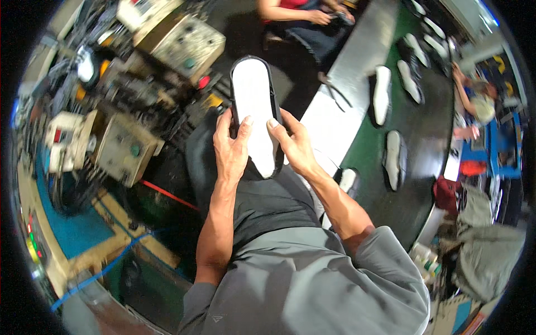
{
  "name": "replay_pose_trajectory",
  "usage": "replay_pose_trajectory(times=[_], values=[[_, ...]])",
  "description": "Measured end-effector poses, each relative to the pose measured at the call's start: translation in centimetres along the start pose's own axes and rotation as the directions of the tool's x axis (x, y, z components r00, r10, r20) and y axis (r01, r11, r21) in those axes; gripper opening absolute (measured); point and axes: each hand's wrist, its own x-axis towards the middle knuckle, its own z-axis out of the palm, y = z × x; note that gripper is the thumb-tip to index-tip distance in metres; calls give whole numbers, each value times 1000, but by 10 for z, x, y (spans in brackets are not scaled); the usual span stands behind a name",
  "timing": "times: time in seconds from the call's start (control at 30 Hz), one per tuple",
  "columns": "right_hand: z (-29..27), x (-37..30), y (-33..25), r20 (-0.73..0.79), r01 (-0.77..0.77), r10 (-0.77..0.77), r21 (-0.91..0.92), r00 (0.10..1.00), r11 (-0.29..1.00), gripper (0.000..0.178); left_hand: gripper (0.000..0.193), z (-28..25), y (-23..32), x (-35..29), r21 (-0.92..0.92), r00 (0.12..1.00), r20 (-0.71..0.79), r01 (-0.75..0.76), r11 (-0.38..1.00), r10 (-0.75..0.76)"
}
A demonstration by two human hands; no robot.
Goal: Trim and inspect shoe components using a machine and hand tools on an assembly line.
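Between my two hands I hold a shoe upper (254, 106) bottom side up, over my lap. Its white insole board faces me, and a dark rim of upper material wraps around the edge. My left hand (230, 142) grips the left side, thumb pressed on the white board. My right hand (293, 139) grips the right side, its thumb also on the board. The fingers of both hands curl underneath, partly hidden by the shoe. Closest to my right forearm, another white-bottomed shoe upper (349, 181) lies by the edge of the bench.
On my right runs a green and black conveyor (368, 206) carrying several shoe uppers (382, 95). Pincers (335, 92) rest on its metal edge. Machinery with a control box (187, 47) stands at left. One person (304, 17) sits ahead; another (480, 100) works across the conveyor.
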Motion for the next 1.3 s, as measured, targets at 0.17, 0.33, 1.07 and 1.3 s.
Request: replay_pose_trajectory(times=[0.17, 0.33, 1.07, 1.3], values=[[10, -11, 21, 262, 5, 72, -282, 962, 959, 52, 44, -63, -7, -54, 50, 994, -55, 97, 994, -94], [-5, -20, 37, 535, 103, 152, -416, 831, 904, 46, 42, -112, -39, -110, -350, 959, 124, 283, 893, -255], [10, -26, 19, 664, 342, 132, -532, 736, 775, 50, 64, -115, -13, -40, -134, 979, -105, 159, 978, -174], [76, 8, 13, 597, 250, 19, -365, 802, 897, 95, 66, -121, 16, -36, -146, 977, 68, 211, 967, -203]])
